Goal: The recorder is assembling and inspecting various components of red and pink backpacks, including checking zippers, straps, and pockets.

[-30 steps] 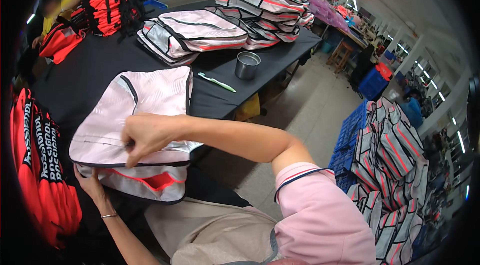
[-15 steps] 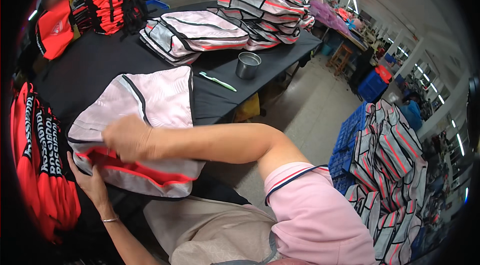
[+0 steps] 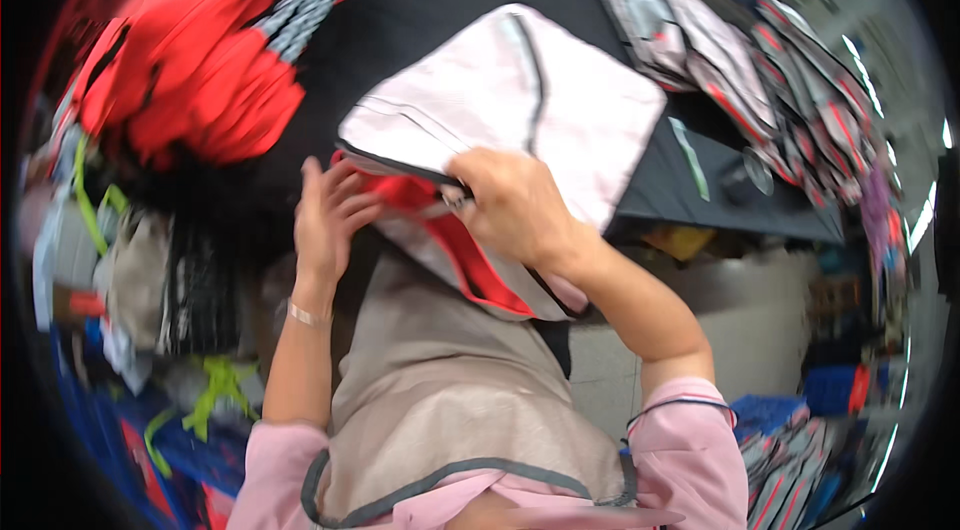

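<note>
A pale pink fabric bag (image 3: pixel 600 120) with black trim lies at the near edge of the black table, its mouth gaping and red lining (image 3: pixel 480 275) showing inside. My right hand (image 3: pixel 510 205) is closed on the black-edged rim of the mouth. Below its fingers a small dark piece shows, too blurred to name. At the bag's left corner, my left hand (image 3: pixel 330 215) has its fingers spread beside the red lining. Whether those fingertips touch the cloth I cannot tell.
Red bags (image 3: pixel 200 70) with grey lettered straps are heaped at left. Pale bags (image 3: pixel 700 40) lie stacked at right, near a green-and-white toothbrush (image 3: pixel 690 158) and a metal cup (image 3: pixel 748 177). More striped bags (image 3: pixel 785 465) sit at lower right.
My view has swung left and down, so the bag appears nearer the middle. My left hand has come off the bag's underside and spread its fingers. The right hand stays at the mouth.
</note>
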`<state>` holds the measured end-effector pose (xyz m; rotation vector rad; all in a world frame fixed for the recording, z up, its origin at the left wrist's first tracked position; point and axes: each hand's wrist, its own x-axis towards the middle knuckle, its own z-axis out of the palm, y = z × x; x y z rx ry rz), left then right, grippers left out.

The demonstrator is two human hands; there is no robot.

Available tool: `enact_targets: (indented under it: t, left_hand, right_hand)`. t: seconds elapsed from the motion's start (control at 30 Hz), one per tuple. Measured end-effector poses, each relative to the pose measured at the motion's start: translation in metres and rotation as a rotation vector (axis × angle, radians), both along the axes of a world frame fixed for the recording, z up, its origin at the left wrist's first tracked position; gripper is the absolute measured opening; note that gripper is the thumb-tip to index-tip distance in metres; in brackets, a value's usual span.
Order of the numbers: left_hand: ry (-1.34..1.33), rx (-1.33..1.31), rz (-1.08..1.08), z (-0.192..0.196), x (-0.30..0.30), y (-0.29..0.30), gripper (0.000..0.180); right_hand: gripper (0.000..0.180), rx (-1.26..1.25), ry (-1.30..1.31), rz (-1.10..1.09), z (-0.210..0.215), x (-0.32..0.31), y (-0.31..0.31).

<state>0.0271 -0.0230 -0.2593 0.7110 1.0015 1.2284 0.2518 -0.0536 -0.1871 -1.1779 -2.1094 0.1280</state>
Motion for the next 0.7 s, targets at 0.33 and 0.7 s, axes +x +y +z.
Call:
enact_targets:
  t: [0.33, 0.7]
  left_hand:
    - [0.019, -0.073, -0.039, -0.019, 0.012, 0.024, 0.051]
    - [-0.528, -0.233, -0.271, -0.050, 0.023, -0.013, 0.039]
  right_hand:
    - [0.038, -0.618, 0.422, -0.105, -0.049, 0.004, 0.020]
    - [0.019, -0.352, 0.489, -0.225, -0.057, 0.007, -0.007]
